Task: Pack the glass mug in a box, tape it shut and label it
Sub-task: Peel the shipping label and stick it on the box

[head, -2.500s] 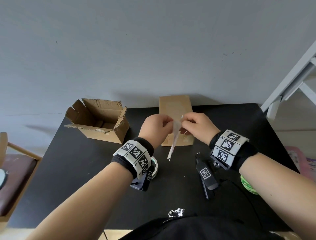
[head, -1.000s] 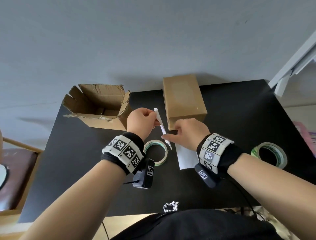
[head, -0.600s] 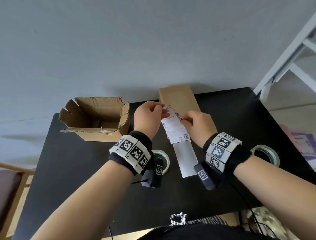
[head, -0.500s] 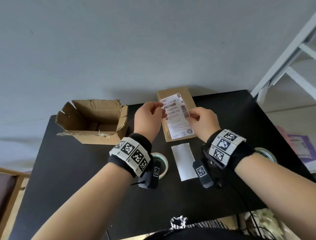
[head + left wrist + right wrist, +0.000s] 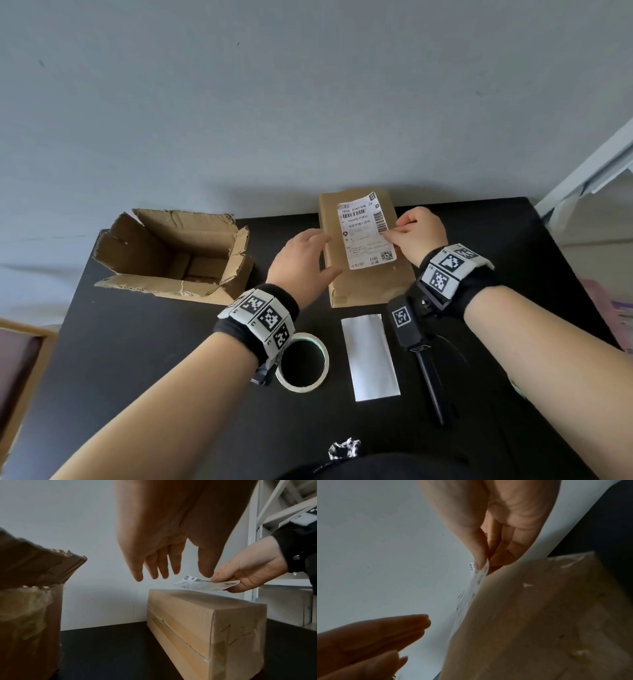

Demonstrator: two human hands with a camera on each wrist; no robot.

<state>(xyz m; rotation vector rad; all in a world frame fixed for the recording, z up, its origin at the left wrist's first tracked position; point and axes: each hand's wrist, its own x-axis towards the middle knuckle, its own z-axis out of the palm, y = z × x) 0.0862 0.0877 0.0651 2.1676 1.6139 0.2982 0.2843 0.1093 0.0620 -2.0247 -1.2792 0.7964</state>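
Observation:
A closed, taped brown box stands on the black table. Just above its top hangs a white printed shipping label. My right hand pinches the label's right edge between thumb and fingers. My left hand hovers open beside the box's left edge, fingers straight, holding nothing. The mug is not visible.
An open, torn cardboard box sits at the left. A tape roll and a white backing strip lie near the front. A black strap tool lies right of the strip. White shelving stands at right.
My left hand has let go of the label and opened beside the box. My right hand alone now holds the label, lowered closer to the box top.

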